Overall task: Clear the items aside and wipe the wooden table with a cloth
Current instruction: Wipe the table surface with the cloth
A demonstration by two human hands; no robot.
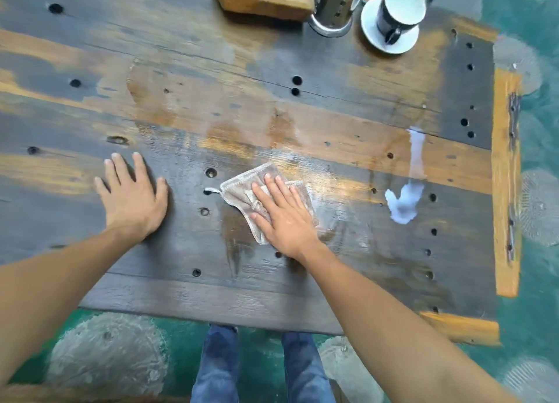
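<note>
Items sit cleared at the far edge – cup (399,7) included – while the right hand (284,218) presses the cloth (242,190) flat mid-table (181,100), left hand (133,193) splayed empty; the white spill (405,202) remains.

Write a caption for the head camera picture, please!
Right hand presses cloth on wooden table; white spill nearby.
</note>
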